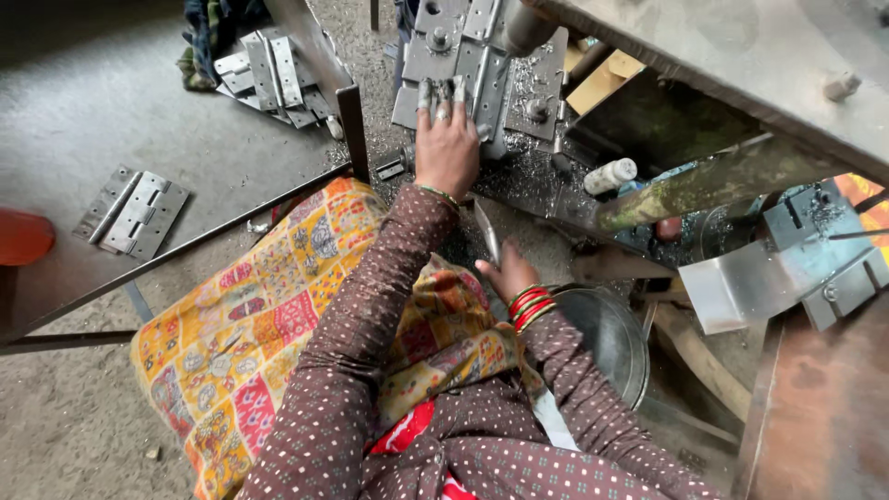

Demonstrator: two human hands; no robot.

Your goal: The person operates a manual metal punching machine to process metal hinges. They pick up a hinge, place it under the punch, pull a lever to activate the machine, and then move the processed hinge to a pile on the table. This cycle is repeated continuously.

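My left hand (445,141) lies flat on a grey metal hinge plate (460,51) resting on the machine bed, fingers spread and grimy, a ring on one finger. My right hand (505,271), with red bangles at the wrist, grips a thin metal lever or blade (488,230) that rises toward the machine. Metal shavings cover the bed around the hinge plate. Both sleeves are brown with small dots, and a patterned yellow cloth lies over my lap.
A pile of hinges (269,79) lies on the floor at the back, and a single open hinge (131,211) lies at the left. A metal bowl (607,335) stands to the right of my right arm. A heavy machine frame (741,65) overhangs the right.
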